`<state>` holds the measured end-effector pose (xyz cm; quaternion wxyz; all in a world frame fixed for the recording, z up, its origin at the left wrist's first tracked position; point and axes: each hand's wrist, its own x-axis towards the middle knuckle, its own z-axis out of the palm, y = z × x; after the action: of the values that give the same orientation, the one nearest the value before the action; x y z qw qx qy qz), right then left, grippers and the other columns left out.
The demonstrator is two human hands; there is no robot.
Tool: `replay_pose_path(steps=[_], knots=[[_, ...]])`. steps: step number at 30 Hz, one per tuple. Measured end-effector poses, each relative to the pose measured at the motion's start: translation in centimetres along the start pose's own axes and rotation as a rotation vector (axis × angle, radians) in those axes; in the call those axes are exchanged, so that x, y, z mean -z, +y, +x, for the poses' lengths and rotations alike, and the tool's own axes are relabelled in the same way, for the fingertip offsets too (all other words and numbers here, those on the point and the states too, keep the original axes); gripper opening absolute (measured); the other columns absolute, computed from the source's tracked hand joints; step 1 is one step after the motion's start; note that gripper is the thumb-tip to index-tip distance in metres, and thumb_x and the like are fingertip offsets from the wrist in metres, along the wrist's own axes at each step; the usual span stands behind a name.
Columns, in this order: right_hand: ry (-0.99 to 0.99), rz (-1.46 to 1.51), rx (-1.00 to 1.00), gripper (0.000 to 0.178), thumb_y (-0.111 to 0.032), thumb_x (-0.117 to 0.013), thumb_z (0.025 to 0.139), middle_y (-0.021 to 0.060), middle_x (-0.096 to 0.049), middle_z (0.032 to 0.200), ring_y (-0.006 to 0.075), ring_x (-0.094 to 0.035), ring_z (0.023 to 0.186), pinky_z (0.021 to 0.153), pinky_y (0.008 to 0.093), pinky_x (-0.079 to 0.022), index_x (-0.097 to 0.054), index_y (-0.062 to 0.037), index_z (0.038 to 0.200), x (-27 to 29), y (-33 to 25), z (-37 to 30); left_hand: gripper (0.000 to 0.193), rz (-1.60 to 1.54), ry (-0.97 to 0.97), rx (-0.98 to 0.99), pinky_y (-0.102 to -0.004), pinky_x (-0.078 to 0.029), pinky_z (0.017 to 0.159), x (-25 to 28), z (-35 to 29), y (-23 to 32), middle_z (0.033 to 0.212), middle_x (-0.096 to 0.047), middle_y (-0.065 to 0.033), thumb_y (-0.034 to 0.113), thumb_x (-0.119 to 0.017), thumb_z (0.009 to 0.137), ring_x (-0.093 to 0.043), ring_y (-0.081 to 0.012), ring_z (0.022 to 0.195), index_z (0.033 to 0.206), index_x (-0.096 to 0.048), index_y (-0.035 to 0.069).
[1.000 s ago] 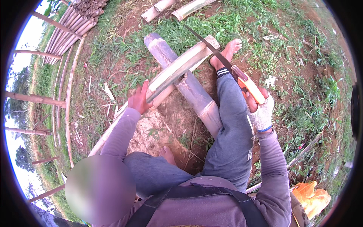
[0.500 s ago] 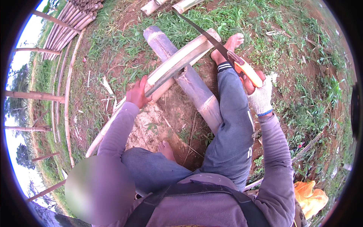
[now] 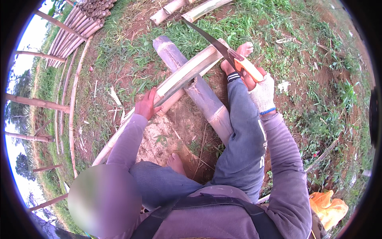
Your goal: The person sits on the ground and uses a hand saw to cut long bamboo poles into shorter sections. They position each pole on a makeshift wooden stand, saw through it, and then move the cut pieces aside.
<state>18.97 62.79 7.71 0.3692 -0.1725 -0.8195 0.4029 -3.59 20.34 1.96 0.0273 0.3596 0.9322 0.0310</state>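
My bare left hand is closed around long split bamboo pieces, pale on their cut faces. They lie crosswise over a thick grey bamboo log on the ground. In my right hand, which wears a white knitted glove, is the orange handle of a handsaw. Its dark curved blade crosses the far end of the split bamboo; whether the teeth bite into it I cannot tell. My bare right foot is beside that end.
Cut bamboo lengths lie at the far edge. A stack of bamboo poles and a pole frame stand to the left. Pale splinters lie on the soil. An orange bag is at the lower right.
My right hand has shifted left with the saw, bringing its handle closer to the split bamboo's end. My left hand keeps its hold. The whole view has slid slightly.
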Motion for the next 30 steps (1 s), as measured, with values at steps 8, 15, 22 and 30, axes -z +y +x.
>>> replay_pose_path(steps=[8,15,22,30], knots=[[0.039,0.000,-0.082,0.022,-0.021,-0.079,0.099,0.0110,-0.070,0.084,0.0202,-0.067,0.076,0.068,0.0371,-0.053,-0.071,-0.0005,0.101,1.9,1.3,-3.0,0.062,-0.012,0.162,-0.195,-0.0473,-0.062,0.086,-1.4,-8.3,1.9,0.127,-0.069,-0.0138,0.029,-0.084,0.090,-0.073,-0.0358,0.108,0.142,-0.057,0.007],[-0.011,-0.003,-0.095,0.023,-0.022,-0.078,0.099,0.0087,-0.067,0.087,0.0179,-0.061,0.076,0.070,0.0359,-0.050,-0.071,0.0000,0.103,1.1,1.4,-4.2,0.070,-0.085,-0.070,-0.160,-0.0493,-0.059,0.091,-6.0,-14.4,2.5,0.125,-0.067,-0.0129,0.050,-0.082,0.091,-0.072,-0.0354,0.112,0.144,-0.058,0.011],[-0.046,0.179,-0.251,0.024,-0.020,-0.077,0.103,0.0069,-0.071,0.082,0.0126,-0.066,0.074,0.067,0.0305,-0.052,-0.066,-0.0006,0.096,0.0,-0.3,-4.6,0.094,0.052,0.465,-0.057,-0.0557,-0.051,0.108,-0.9,-9.0,-1.0,0.137,-0.063,-0.0138,0.052,-0.091,0.080,-0.064,-0.0382,0.129,0.156,-0.050,0.014],[-0.026,0.061,-0.201,0.026,-0.022,-0.081,0.101,0.0048,-0.069,0.089,0.0097,-0.065,0.077,0.067,0.0278,-0.052,-0.067,-0.0011,0.098,-0.1,-0.5,-5.0,0.102,-0.067,-0.088,0.271,-0.0554,-0.054,0.104,-0.3,-6.9,-4.9,0.133,-0.066,-0.0160,0.027,-0.097,0.072,-0.069,-0.0417,0.121,0.158,-0.043,0.019]])
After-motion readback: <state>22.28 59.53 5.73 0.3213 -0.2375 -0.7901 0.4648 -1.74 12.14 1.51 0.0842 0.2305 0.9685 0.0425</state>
